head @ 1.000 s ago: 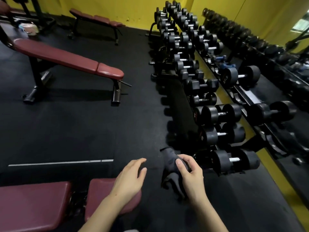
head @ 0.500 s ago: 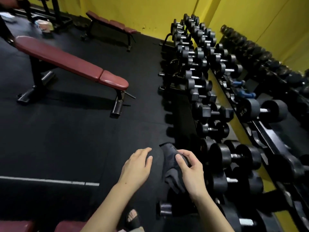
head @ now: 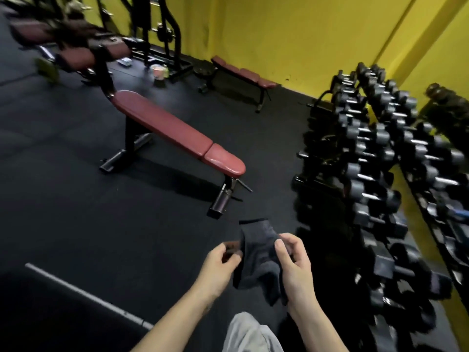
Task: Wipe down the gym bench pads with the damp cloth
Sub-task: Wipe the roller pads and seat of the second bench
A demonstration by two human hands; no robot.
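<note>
A: What is the largest thing in view?

B: A black rubber floor (head: 76, 212), stretching away on all sides below both grips. To the right of the grips runs a long dumbbell rack (head: 375, 174), rows of dark weights receding toward a yellow wall (head: 291, 34).

A: Where is the thing to be cleaned?

B: A maroon-padded gym bench (head: 175, 133) stands ahead and to the left of the grips, well apart from them, its pad sloping up away from the viewer. A second bench (head: 243, 72) sits farther off by the wall.

A: And the cloth?

B: The dark grey cloth (head: 258, 257) hangs between the two grips at about waist height. The right hand (head: 294, 265) has fingers and thumb curled around its right side. The left hand (head: 220, 262) pinches its left edge.

A: Why held that way?

B: Probably to spread or refold it into a flat wiping face before reaching the pad. No pad is being touched yet; wiping seems not to have begun on this bench.
</note>
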